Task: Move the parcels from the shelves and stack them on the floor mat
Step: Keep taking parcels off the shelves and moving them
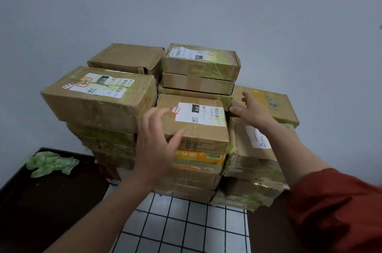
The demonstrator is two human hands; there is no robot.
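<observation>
Floor: white black-gridded mat [186, 230] under stacked brown cardboard parcels [99, 106].
Left hand [154, 149]: fingers spread, at a parcel corner.
Right hand [254, 112]: fingers spread, alongside.

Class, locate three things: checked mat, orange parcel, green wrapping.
checked mat [175, 222]: head view, bare white square.
orange parcel [198, 156]: head view, its front face.
green wrapping [51, 163]: head view, crumpled middle.
</observation>
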